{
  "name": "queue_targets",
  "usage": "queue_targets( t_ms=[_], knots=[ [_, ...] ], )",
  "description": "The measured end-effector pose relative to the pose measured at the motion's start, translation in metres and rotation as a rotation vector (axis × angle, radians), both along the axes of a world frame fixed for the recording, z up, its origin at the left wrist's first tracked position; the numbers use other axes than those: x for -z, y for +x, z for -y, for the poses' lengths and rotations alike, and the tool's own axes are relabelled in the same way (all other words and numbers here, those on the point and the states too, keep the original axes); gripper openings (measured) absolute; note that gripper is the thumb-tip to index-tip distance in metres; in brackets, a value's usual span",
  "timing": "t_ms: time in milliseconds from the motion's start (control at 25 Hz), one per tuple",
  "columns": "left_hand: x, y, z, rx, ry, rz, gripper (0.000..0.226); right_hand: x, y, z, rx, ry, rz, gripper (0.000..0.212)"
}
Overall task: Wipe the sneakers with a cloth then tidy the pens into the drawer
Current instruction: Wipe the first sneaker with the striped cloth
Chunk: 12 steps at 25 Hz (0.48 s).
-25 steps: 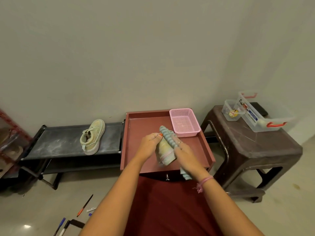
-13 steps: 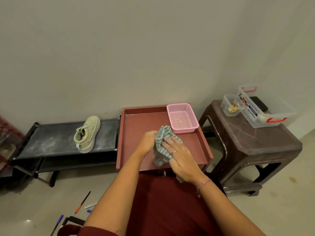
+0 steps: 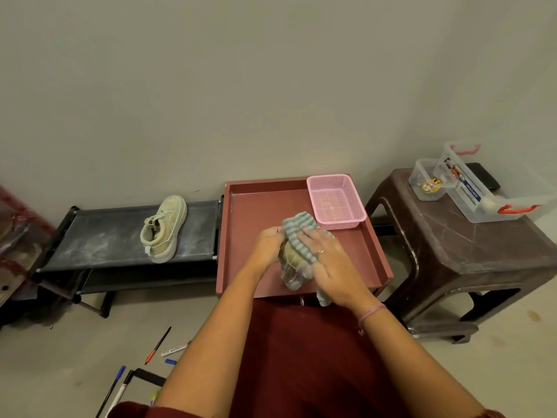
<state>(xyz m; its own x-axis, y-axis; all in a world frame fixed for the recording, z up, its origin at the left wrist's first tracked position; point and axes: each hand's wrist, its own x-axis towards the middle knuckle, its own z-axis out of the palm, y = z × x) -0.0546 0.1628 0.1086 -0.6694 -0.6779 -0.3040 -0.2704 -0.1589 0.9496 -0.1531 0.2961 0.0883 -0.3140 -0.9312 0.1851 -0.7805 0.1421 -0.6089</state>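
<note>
Over the red tray [image 3: 241,236], the left hand [image 3: 266,247] grips a sneaker [image 3: 291,256]; the right hand [image 3: 331,260] presses a striped cloth [image 3: 297,229] on it, fingers nearly flat.

Left hand [image 3: 266,245] grips sneaker [image 3: 291,260]; right hand [image 3: 331,267] presses striped cloth [image 3: 297,232] on it.

A pink perforated plastic basket [image 3: 336,202] sits at one o'clock, in the far right corner of a reddish-brown wooden tray [image 3: 256,206]. At three o'clock stands a dark brown plastic stool [image 3: 470,251] carrying two clear plastic containers [image 3: 488,188]. A black low shoe rack [image 3: 105,236] stands at nine o'clock.
</note>
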Motion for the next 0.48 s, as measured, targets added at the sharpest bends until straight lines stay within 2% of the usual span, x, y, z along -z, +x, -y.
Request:
queue_targets(
  t_ms=[40, 120, 160, 320, 400, 480],
  knots=[
    [0.001, -0.001, -0.001, -0.016, 0.004, -0.012, 0.034, -0.003, -0.009, 0.001, 0.059, -0.041, 0.276, 0.050],
    [0.004, -0.003, 0.000, -0.045, -0.021, -0.009, 0.031, -0.007, -0.009, 0.003, 0.161, -0.039, 0.586, 0.040],
    [0.005, -0.003, 0.001, -0.050, -0.039, -0.003, 0.029, -0.007, 0.001, 0.001, 0.148, -0.035, 0.523, 0.041],
    [0.008, -0.003, 0.007, -0.032, -0.047, 0.011, 0.024, 0.022, 0.023, -0.019, -0.021, -0.095, -0.205, 0.068],
    [0.007, -0.006, 0.002, -0.016, -0.020, -0.008, 0.030, 0.032, 0.010, -0.023, -0.051, -0.173, -0.311, 0.071],
    [0.006, -0.008, -0.001, -0.018, 0.001, -0.010, 0.032, 0.035, -0.001, -0.020, -0.055, -0.203, -0.271, 0.070]
  ],
)
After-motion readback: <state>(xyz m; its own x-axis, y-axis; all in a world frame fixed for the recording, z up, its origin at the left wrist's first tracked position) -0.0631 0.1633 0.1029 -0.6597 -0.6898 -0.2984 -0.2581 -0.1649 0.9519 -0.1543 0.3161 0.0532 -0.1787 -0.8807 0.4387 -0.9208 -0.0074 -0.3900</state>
